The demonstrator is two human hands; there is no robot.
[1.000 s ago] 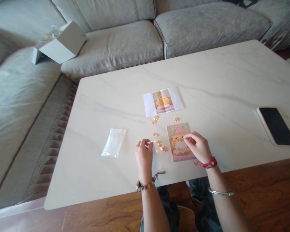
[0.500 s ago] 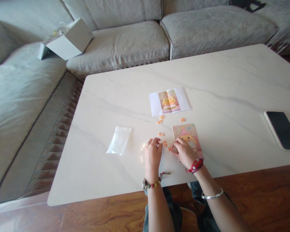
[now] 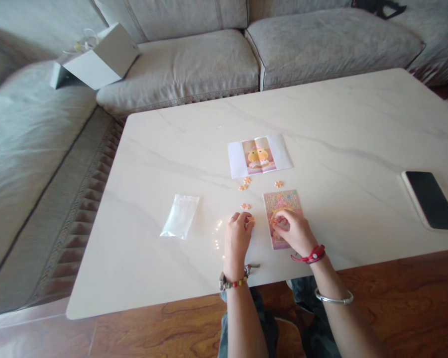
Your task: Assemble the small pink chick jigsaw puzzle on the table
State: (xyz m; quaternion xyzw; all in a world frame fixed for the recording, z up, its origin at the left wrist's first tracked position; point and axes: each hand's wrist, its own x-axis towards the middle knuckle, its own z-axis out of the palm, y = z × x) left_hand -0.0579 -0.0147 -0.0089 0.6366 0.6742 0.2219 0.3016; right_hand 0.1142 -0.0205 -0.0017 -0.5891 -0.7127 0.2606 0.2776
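The small puzzle [image 3: 282, 219] lies near the table's [image 3: 164, 149] front edge, mostly assembled. The right hand [image 3: 291, 229] pinches a piece onto its middle; fitting seems underway. The left hand [image 3: 237, 237] rests just beside, fingertips curled on a loose piece [image 3: 251, 219]. Seating the piece calls for aligning its tabs first. More pieces [image 3: 245, 206] lie toward the picture sheet [image 3: 259, 155].

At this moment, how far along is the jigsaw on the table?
Mostly assembled: the puzzle panel forms a nearly full picture. In hand: the right hand rests on the panel with fingers pinched, seemingly fitting a piece, and the left hand touches a loose one. Left: several loose pieces lie between the panel and the reference picture.
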